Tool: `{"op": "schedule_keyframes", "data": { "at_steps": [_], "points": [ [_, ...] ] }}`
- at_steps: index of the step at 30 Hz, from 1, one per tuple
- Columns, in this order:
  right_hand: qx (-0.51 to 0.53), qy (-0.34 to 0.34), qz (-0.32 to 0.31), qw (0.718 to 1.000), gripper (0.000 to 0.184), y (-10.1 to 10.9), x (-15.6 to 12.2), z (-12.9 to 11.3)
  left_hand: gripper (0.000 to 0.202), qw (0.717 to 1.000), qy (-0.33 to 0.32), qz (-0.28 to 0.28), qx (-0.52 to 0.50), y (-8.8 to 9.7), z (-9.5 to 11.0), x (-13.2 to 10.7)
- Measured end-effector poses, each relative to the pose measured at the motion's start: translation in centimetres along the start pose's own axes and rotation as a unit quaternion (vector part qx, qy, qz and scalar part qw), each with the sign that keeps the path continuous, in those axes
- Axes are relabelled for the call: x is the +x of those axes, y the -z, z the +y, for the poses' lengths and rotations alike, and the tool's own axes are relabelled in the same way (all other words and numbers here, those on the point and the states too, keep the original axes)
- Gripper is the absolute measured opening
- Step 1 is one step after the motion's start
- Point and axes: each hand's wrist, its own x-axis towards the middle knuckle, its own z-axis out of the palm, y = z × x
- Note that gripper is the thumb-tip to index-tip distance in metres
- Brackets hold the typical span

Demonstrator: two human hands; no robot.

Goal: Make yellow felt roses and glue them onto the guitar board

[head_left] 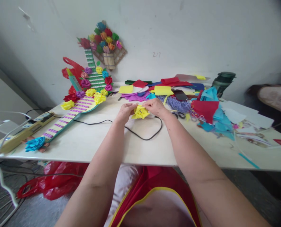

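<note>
Both my hands meet over the middle of the white table [88,142]. My left hand [125,112] and my right hand [156,107] are closed, each pinching a side of a crumpled yellow paper flower [140,112] just above the tabletop. A black cable [131,130] loops on the table right under and behind the flower. Behind my hands lie sheets of coloured paper [154,90] in yellow, purple, red and blue.
A long green craft board with purple stripes and paper flowers [83,101] lies at the left. A flower basket decoration [104,42] leans on the wall. Purple string [178,104], scissors [179,115], a phone [180,94], red and blue scraps [211,113] and a dark green bottle [222,82] sit at the right.
</note>
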Motion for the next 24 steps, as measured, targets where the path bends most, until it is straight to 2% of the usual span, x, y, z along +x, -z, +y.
{"op": "schedule_keyframes", "data": {
  "at_steps": [14, 20, 24],
  "points": [
    [0.003, 0.009, 0.032, 0.999, 0.026, -0.2, 0.1, -0.2, 0.041, 0.999, 0.007, 0.038, -0.015, -0.4, 0.1, -0.1],
    [-0.004, 0.018, 0.037, 0.999, 0.026, -0.4, 0.2, -0.1, 0.044, 0.999, -0.023, 0.036, 0.014, -0.5, 0.6, -0.3],
    [0.021, 0.012, 0.017, 1.000, 0.027, -0.4, 0.2, 0.1, 0.043, 0.998, -0.048, 0.036, 0.030, -0.6, 0.7, -0.2]
  ]
}}
